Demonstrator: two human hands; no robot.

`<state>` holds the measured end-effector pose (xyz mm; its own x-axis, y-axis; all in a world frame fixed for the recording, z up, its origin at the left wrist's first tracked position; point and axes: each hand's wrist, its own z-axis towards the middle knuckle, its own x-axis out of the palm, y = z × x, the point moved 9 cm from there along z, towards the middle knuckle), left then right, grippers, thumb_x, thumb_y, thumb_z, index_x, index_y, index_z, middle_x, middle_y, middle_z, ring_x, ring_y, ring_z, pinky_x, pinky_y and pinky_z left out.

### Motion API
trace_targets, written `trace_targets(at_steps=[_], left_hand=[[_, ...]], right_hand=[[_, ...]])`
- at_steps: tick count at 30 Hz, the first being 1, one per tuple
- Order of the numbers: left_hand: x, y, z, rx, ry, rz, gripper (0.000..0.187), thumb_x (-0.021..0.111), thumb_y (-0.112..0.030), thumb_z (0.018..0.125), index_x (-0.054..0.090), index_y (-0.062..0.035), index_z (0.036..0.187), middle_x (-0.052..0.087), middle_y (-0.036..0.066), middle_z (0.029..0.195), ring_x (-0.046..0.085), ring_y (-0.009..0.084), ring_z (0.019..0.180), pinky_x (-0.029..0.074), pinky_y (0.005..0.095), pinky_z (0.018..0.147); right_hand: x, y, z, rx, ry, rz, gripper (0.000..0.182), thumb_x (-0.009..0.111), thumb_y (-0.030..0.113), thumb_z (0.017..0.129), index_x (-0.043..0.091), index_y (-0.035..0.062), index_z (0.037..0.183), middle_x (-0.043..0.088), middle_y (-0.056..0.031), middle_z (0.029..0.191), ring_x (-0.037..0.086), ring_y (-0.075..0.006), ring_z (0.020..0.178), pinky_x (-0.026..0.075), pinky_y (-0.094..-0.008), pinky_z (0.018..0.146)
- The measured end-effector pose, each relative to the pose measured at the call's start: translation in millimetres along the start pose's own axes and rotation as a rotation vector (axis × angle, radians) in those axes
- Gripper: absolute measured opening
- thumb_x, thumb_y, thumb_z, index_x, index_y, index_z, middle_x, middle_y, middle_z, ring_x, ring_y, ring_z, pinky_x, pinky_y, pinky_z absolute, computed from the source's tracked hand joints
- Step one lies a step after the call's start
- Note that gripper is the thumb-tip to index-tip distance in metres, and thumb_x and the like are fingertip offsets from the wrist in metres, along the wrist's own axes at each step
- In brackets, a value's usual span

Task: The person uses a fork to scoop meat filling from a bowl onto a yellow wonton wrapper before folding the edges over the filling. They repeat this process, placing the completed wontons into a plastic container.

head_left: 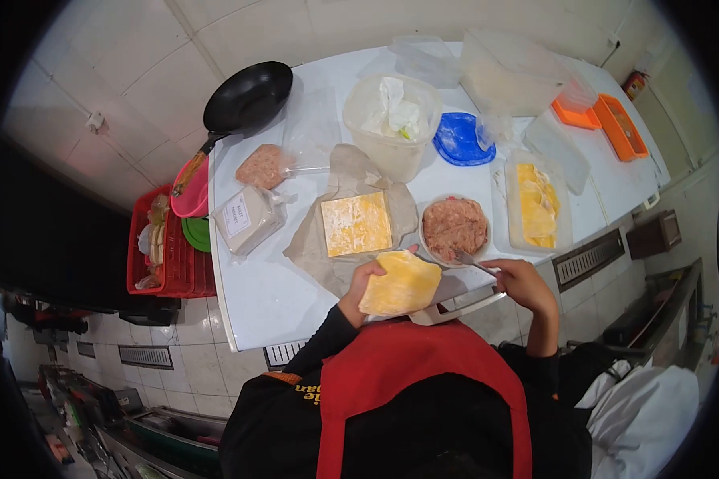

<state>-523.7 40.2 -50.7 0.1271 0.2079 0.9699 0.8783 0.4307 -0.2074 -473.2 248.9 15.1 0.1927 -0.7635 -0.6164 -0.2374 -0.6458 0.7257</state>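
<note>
My left hand holds a floury yellow wrapper near the table's front edge, its fingers closed round the left side. In my right hand is a metal utensil, its tip in the minced meat that fills a round bowl. Behind the held wrapper, a square yellow stack of wrappers lies on brown paper. To the right of the bowl, a clear container holds folded yellow pieces.
On the white table stand a black wok, a bag of meat, a labelled packet, a large tub, a blue lid and orange trays. A red crate is at the left.
</note>
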Motion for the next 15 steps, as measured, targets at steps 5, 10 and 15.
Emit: trace_targets(at_steps=[5,10,15], left_hand=[[27,-37,-32,0.218,0.068,-0.13,0.078,0.045,-0.021,0.067,0.027,0.0091,0.136,0.034,0.026,0.139,0.04,0.0379,0.125,0.03,0.0443,0.106],[19,-43,-48,0.27,0.075,-0.098,0.071,0.044,-0.019,0.07,0.031,0.0104,0.133,0.037,0.026,0.137,0.042,0.0381,0.123,0.032,0.0444,0.105],[50,-37,-59,0.275,-0.007,-0.005,0.068,0.043,-0.018,0.071,0.034,0.0098,0.132,0.039,0.026,0.136,0.044,0.0375,0.121,0.034,0.0444,0.103]], right_hand=[[7,14,-24,0.126,0.195,0.66,0.03,0.045,0.006,0.092,0.058,0.0055,0.119,0.045,0.0044,0.061,0.036,-0.002,0.05,0.028,-0.0161,0.045],[9,65,-29,-0.061,0.297,0.595,0.033,0.045,-0.002,0.089,0.061,0.0057,0.117,0.046,0.0031,0.064,0.041,-0.0041,0.056,0.035,-0.0195,0.05],[-2,92,-27,-0.278,0.022,0.232,0.032,0.054,-0.006,0.082,0.066,0.0084,0.108,0.053,-0.005,0.065,0.048,-0.0113,0.059,0.04,-0.026,0.055]])
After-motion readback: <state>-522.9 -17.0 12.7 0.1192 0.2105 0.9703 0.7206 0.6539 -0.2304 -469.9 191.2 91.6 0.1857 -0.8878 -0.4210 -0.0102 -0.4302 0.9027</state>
